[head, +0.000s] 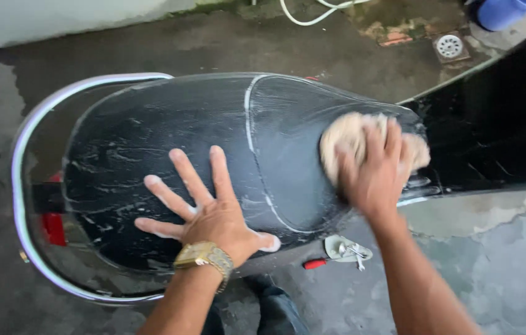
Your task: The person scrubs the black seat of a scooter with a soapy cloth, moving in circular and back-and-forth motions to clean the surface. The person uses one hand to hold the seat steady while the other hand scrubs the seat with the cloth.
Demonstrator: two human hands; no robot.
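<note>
1. I see my left hand (pixel 204 214) pressed flat on the black scooter seat (pixel 182 149), fingers spread wide apart and the palm down near the seat's near edge; it clamps on nothing.
2. A gold wristwatch (pixel 205 256) sits on my left wrist.
3. My right hand (pixel 376 167) lies on top of a pale tan sponge (pixel 348 138), fingers draped over it and pressing it against the seat's narrower front end. The hand is motion-blurred, so I cannot tell how tightly the grip closes on it.
4. The sponge rests on the seat just beside the dark body panel (pixel 499 124) that runs off to the right.
5. The seat surface is wet and streaked with white soapy lather, thickest on the rear half around my left hand; a pale seam (pixel 251 124) curves across the seat between the two hands.
6. A chrome grab rail (pixel 27 136) loops round the seat's rear end, with a red tail light (pixel 53 228) below it.
7. On the wet concrete floor (pixel 499 267) under the seat lie a red-handled tool (pixel 314 264) and a small grey metal piece (pixel 346 248).
8. Far off at the top are a round floor drain (pixel 449 45), a white hose (pixel 303 15) and a blue container (pixel 502 12).
</note>
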